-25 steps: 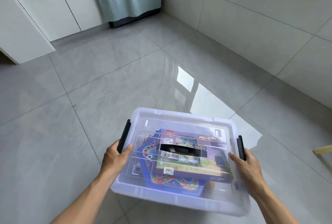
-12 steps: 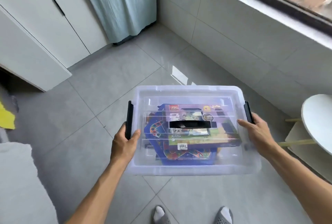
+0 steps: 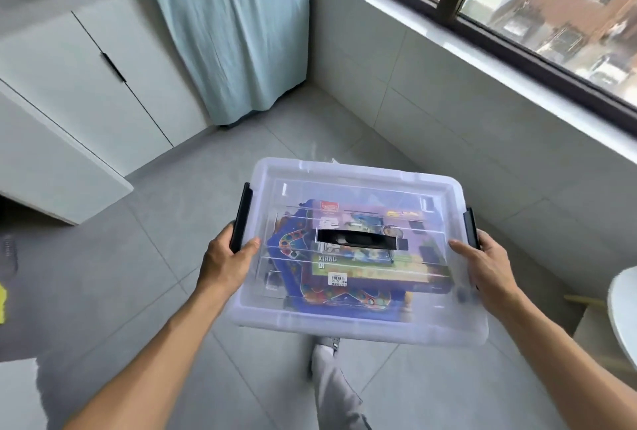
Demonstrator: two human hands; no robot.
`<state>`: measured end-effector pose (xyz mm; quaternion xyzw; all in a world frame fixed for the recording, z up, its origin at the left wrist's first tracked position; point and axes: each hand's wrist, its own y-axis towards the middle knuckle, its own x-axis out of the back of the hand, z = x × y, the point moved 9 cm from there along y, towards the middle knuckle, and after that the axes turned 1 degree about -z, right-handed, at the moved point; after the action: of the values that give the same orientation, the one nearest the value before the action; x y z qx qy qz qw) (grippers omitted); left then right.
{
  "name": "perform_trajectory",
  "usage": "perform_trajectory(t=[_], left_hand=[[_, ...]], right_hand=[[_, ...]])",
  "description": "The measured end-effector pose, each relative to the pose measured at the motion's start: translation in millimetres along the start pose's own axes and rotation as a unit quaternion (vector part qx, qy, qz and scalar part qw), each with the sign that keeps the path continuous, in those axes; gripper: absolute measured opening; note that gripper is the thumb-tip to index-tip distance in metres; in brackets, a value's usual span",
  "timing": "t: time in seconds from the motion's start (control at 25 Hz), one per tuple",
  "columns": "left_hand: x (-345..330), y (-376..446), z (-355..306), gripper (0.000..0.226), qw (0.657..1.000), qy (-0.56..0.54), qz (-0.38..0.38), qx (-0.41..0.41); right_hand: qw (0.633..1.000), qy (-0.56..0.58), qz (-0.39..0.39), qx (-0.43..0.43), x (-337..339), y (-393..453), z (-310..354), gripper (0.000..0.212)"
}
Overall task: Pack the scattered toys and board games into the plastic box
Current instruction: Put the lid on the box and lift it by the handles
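The person holds the plastic box point(image 3: 358, 321) off the floor in front of the body, with its clear lid point(image 3: 362, 185) closed on top. The left hand point(image 3: 225, 262) grips the box's left edge, thumb lying over the lid and fingers curled under beside the black left latch point(image 3: 241, 219). The right hand point(image 3: 486, 267) grips the box's right edge the same way, thumb on the lid, fingers wrapped below next to the black right latch point(image 3: 470, 226). A black carry handle point(image 3: 358, 240) sits in the middle of the lid.

Through the lid, 2 packed things show inside the box: a purple-and-green board game box point(image 3: 375, 267) on top, and beneath it a blue game board point(image 3: 293, 257) with coloured spots, sticking out toward the box's left and near sides.

Below the box, a grey trouser leg point(image 3: 336, 385) stands on the grey tiled floor point(image 3: 155, 257). Beyond the box hangs a pale blue curtain point(image 3: 234, 33), with white cabinets point(image 3: 86, 85) to the box's far left and a dark-framed window point(image 3: 517, 16) to its far right. A round white table point(image 3: 624, 312) edge shows right of the box.
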<state>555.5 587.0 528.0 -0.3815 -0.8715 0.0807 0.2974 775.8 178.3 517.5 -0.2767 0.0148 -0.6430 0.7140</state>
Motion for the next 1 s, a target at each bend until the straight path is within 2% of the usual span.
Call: perform_trajectory(t=[0.16,0.28,0.44,0.56,0.72,0.92,1.0], left_hand=[[-38,114,-24,0.018,0.999,0.018,0.033,0.015],[-62,206,-44,0.019,0.997,0.023,0.058,0.036],[-87,317,-66,0.037,0.991,-0.014,0.115,0.063],[-108,420,-85,0.043,0.989,-0.02,0.139,0.051],[-140,566,-91,0.054,0.982,0.006,0.182,0.047],[-181,755,-83,0.058,0.988,0.056,0.135,0.051],[-209,822,-79,0.055,0.989,0.075,0.129,0.022]], right_hand=[[1.0,0.003,-0.016,-0.023,-41,96,7,0.026],[0.999,0.007,-0.023,-0.042,-76,167,29,0.023],[0.995,0.003,-0.042,-0.088,-124,245,50,0.016],[0.99,0.005,-0.072,-0.119,-173,310,62,0.017],[0.979,0.014,-0.138,-0.147,-239,393,68,0.019],[0.981,0.051,-0.151,-0.115,-340,541,69,0.021],[0.98,0.077,-0.15,-0.107,-369,599,56,0.019]])
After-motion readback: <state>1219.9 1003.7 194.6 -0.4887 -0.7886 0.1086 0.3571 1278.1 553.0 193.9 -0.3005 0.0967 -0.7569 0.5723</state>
